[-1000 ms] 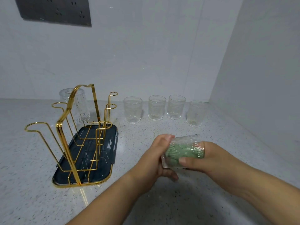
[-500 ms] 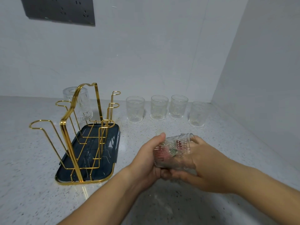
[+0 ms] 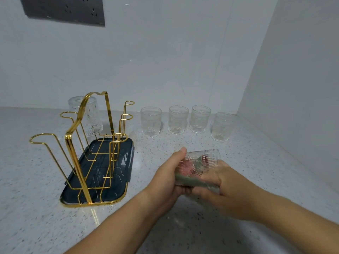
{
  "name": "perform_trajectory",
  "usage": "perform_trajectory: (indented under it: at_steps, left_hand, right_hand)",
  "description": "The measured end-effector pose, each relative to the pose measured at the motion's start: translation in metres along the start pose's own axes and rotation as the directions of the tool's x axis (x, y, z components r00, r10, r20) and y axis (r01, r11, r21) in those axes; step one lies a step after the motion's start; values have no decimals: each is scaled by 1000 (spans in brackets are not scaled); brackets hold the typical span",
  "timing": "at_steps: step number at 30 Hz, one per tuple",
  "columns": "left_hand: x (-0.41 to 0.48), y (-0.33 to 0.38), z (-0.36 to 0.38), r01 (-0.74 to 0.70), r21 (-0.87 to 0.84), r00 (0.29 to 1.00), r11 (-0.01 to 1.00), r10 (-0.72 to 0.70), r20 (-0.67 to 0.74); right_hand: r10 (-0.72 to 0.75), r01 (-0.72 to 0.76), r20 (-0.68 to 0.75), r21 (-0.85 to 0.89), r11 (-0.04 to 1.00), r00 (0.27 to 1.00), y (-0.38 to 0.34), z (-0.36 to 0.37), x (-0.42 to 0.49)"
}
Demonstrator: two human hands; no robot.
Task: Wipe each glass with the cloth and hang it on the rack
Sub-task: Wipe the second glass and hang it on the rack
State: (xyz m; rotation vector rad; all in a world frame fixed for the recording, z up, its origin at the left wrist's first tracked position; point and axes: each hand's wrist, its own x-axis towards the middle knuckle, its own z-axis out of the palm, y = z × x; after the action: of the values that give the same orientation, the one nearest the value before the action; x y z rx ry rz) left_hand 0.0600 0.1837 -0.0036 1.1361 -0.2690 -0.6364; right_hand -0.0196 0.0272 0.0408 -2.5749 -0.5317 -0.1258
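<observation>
The likeliest mishap is the glass (image 3: 200,165) slipping. It is held in the air above the countertop (image 3: 45,208), and a smooth wall turning against a cloth (image 3: 189,181) could squirm free if either hand eases off mid-twist. The left hand (image 3: 165,177) is curled round the left end with its thumb over the top. The right hand (image 3: 231,191) is blurred, its fingers wrapped under the right end, with the green-and-pink cloth seemingly pressed between them and the glass (how much cloth sits inside and how much outside, I cannot tell). A second risk lies just beyond the grip: four waiting glasses (image 3: 178,119) stand in a row, and a hasty lift or a wide swing could knock one over. Well to the left of the grip stands the gold rack (image 3: 77,136) on its dark tray (image 3: 117,191), with one hung glass (image 3: 88,114) on a far prong. On the way over, the glass could clip the wire handle, or seat askew on a prong and tip off. The glass lies on its side, its long axis running left to right across the grip and tilted a little up and away at the right. Its ribbed band, which sits at the foot of the standing glasses, is at the right end, so I judge that the mouth points left, into the left hand.
</observation>
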Motion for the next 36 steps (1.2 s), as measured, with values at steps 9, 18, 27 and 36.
perform_trajectory:
  at_steps: [9,18,27,36]
  left_hand:
    - [1,-9,-1,-262,286,964,922,234,128]
    - [4,-5,-5,-19,57,998,998,23,-58]
    - [6,-5,-2,-180,42,980,983,183,-76]
    - [-1,-1,-3,-81,84,995,993,87,-59]
  right_hand:
    - [367,-334,122,731,596,922,-3,-23,2]
    - [117,-119,23,180,976,993,-14,-1,-2]
    - [69,-69,10,242,968,998,-10,2,-5]
    - [-26,26,-18,-11,1000,999,-9,2,-2]
